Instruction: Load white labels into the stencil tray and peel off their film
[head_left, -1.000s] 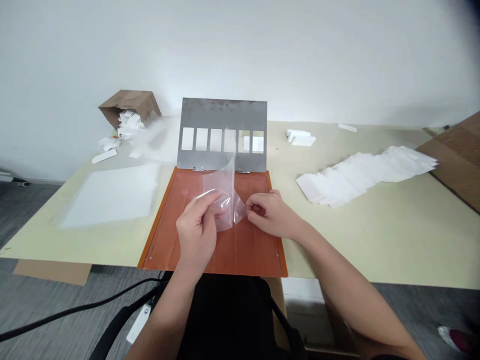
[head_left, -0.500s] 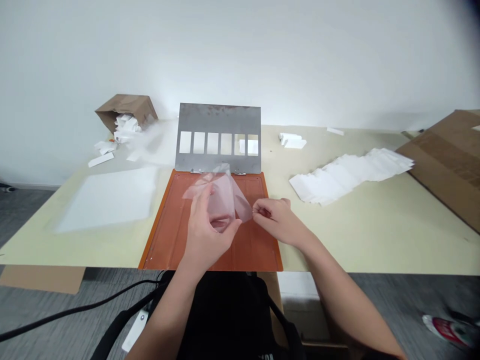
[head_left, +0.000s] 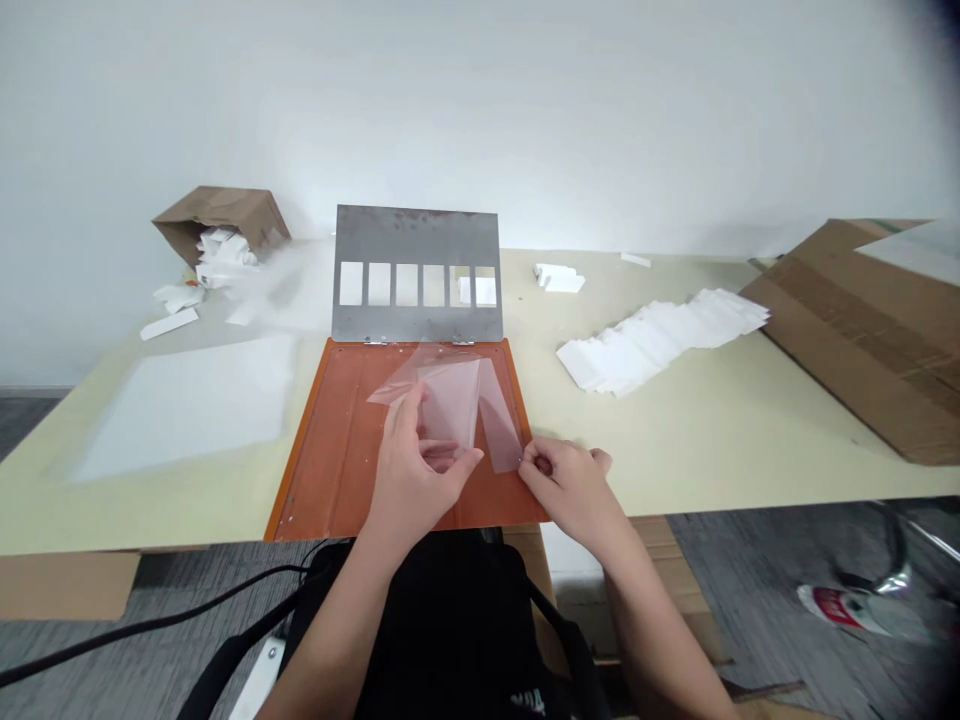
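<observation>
My left hand (head_left: 421, 455) is closed around clear plastic film (head_left: 454, 390), a stack of thin see-through pieces fanned out above the orange board (head_left: 337, 440). At the board's right edge my right hand (head_left: 566, 482) pinches the lower corner of one strip of the film (head_left: 500, 420), which stands apart from the rest. A grey metal plate (head_left: 416, 235) with a row of rectangular windows is hinged to the board and stands raised behind it. White pieces show through its windows on the right.
Overlapping white slips (head_left: 660, 340) lie to the right, near a large cardboard box (head_left: 862, 330). Small white blocks (head_left: 559, 278) sit behind. On the left are a translucent sheet (head_left: 187, 405) and a brown box (head_left: 240, 210) spilling white scraps (head_left: 223, 255).
My right hand has drawn the film strip down and to the right, away from the stack. The left hand keeps its hold, and the camera view has turned slightly right.
</observation>
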